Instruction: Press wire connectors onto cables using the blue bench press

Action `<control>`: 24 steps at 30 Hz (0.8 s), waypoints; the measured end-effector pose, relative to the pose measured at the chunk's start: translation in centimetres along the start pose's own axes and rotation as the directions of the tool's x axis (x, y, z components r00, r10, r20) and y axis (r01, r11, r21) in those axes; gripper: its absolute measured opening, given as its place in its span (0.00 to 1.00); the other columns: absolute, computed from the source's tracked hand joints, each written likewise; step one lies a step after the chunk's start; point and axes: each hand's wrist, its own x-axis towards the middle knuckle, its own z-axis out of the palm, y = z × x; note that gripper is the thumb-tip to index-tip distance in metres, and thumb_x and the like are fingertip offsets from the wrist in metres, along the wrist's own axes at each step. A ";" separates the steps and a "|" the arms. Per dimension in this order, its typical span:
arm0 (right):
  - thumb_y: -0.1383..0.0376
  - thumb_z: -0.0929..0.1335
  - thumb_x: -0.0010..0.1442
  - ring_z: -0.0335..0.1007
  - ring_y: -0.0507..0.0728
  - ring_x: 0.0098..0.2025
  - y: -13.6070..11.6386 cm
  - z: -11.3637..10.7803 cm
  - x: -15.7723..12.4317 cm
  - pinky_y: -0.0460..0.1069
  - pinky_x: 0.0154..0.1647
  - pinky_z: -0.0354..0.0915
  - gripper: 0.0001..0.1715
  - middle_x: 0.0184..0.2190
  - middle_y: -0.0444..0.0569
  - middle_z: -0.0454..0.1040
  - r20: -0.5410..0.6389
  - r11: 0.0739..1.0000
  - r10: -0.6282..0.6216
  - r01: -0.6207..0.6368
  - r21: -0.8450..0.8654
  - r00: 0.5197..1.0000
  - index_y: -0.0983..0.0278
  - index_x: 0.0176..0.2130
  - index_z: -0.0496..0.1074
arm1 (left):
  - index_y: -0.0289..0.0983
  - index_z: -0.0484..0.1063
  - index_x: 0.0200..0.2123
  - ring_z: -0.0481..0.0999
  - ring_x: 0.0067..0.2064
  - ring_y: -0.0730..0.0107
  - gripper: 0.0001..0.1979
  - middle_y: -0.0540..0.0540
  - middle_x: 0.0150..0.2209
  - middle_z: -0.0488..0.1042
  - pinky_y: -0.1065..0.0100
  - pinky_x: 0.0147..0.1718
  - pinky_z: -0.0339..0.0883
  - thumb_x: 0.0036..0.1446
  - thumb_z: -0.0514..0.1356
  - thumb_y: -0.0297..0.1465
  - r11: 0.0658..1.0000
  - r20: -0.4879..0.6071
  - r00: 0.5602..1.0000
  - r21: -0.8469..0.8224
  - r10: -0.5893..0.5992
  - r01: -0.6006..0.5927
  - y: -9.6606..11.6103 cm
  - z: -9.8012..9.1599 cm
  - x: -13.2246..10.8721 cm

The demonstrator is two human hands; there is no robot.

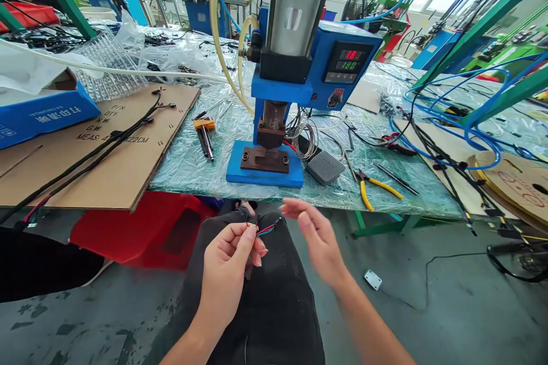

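Note:
My left hand point(233, 254) pinches a small bundle of thin coloured wires point(268, 230) above my lap. Pink, teal and black strands stick out to the right of its fingertips, and a dark end shows near my knee. To the right, my right hand point(317, 239) hangs in the air with fingers stretched out and nothing in them, apart from the wires. Beyond both hands, on the table edge, stands a blue press machine point(264, 175) with a dark metal block under its head. Its display point(346, 63) shows lit red and green digits.
Yellow-handled pliers point(367, 191), a black pen-like tool point(396, 178) and a grey foot pedal point(325, 167) lie right of the press. Cardboard point(115, 168) with black cables lies left. A red stool point(141, 234) stands below. Cable harnesses and a cardboard reel point(514, 182) sit far right.

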 end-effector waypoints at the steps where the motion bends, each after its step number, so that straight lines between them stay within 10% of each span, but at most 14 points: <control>1: 0.53 0.59 0.70 0.74 0.58 0.47 -0.9 0.9 -0.6 0.53 0.51 0.69 0.22 0.45 0.51 0.78 0.073 0.995 0.038 -0.045 0.084 0.997 0.60 0.52 0.72 | 0.36 0.76 0.31 0.69 0.21 0.77 0.12 0.50 0.23 0.75 0.73 0.24 0.68 0.54 0.67 0.39 1.000 0.012 1.000 0.019 0.005 -0.005 -0.1 0.0 -0.2; 11: 0.58 0.66 0.65 0.66 0.52 0.34 -3.8 2.5 -1.1 0.47 0.37 0.64 0.12 0.32 0.44 0.73 0.160 0.959 0.248 -0.265 0.096 0.955 0.63 0.34 0.71 | 0.36 0.76 0.32 0.72 0.26 0.75 0.12 0.49 0.26 0.77 0.74 0.27 0.68 0.59 0.63 0.40 0.979 0.177 0.984 0.201 -0.022 -0.015 0.3 -0.4 -1.4; 24: 0.57 0.68 0.64 0.73 0.52 0.38 -3.2 2.3 -1.0 0.48 0.44 0.70 0.16 0.40 0.46 0.77 0.147 0.914 0.220 -0.256 0.316 0.964 0.60 0.49 0.75 | 0.35 0.76 0.35 0.75 0.29 0.72 0.13 0.47 0.30 0.79 0.71 0.33 0.69 0.56 0.66 0.41 0.984 0.194 0.970 0.129 -0.143 0.119 0.0 -2.7 -0.8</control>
